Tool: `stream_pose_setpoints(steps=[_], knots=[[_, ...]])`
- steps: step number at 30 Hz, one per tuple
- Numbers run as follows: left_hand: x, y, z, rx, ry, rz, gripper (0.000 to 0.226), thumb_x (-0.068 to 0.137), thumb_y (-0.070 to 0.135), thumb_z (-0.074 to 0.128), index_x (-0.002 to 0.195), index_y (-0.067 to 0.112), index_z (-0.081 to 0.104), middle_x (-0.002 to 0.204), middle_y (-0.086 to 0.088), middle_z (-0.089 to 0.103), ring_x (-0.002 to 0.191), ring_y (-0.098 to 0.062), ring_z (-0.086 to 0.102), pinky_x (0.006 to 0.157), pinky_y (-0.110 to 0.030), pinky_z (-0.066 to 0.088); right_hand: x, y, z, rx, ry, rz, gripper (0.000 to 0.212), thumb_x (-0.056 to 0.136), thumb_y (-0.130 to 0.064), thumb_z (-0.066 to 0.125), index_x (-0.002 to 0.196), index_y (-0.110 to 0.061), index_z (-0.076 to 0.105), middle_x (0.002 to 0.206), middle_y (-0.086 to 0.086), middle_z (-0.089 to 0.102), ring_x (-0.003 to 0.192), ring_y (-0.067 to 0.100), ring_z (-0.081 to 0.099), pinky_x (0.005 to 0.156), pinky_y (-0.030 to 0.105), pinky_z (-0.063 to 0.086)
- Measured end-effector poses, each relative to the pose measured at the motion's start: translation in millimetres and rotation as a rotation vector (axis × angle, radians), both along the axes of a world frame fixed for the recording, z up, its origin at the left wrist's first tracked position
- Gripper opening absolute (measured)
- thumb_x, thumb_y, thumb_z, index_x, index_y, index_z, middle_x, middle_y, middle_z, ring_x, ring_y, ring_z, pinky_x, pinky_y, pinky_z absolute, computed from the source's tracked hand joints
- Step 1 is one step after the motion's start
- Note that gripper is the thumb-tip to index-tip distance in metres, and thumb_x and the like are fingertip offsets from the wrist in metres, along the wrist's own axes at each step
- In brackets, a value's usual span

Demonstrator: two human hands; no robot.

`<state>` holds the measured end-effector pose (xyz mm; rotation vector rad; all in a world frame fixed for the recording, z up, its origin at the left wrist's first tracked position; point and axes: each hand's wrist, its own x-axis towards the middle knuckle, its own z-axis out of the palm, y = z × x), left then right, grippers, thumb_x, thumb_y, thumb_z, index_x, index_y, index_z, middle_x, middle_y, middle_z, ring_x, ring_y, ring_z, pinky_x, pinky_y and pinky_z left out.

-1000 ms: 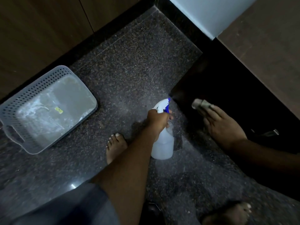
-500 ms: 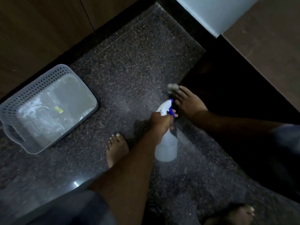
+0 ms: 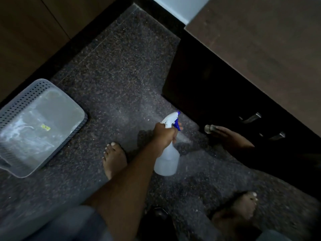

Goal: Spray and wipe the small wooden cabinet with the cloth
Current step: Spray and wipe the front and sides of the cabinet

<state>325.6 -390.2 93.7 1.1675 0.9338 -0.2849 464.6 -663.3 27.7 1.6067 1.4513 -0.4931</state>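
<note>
Speckled floor (image 3: 121, 72) between basket (image 3: 26, 89) and cabinet (image 3: 208, 80)

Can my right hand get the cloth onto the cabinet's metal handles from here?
Probably yes: the right hand presses the cloth against the cabinet front, close beside the handles, with nothing between them.

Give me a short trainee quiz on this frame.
1. True or false: the left hand grips the spray bottle.
2. Where is the cloth under the right hand? A in a bucket; B against the wooden cabinet front; C draped on the bottle.
3. Short answer: what stands on the floor left of the bare foot?
Key: 1 true; 2 B; 3 a grey perforated plastic basket.
</note>
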Motion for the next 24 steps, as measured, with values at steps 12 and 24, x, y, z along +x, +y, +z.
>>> stream_pose_setpoints(steps=[12, 24], knots=[[3.8, -17.0, 24.2, 0.109, -0.054, -0.114, 0.065, 0.087, -0.016, 0.045, 0.144, 0.015, 0.059, 0.127, -0.006, 0.070, 0.093, -0.013, 0.065, 0.067, -0.013, 0.053, 15.4, 125.9, 37.6, 0.066, -0.176, 0.059, 0.052, 0.105, -0.031, 0.036, 0.154, -0.013, 0.039, 0.163, 0.009, 0.028, 0.154, 0.034, 0.007, 0.104, 0.061, -0.028], [13.7, -46.8, 134.5, 0.166, -0.131, -0.275, 0.045, 0.077, -0.016, 0.047, 0.095, 0.015, 0.074, 0.103, -0.012, 0.078, 0.084, -0.022, 0.074, 0.047, -0.027, 0.048, -64.0, -57.5, 157.3, 0.367, -0.093, -0.443, 0.049, 0.103, -0.021, 0.030, 0.146, -0.011, 0.051, 0.157, 0.012, 0.040, 0.150, 0.031, 0.027, 0.123, 0.049, 0.009]])
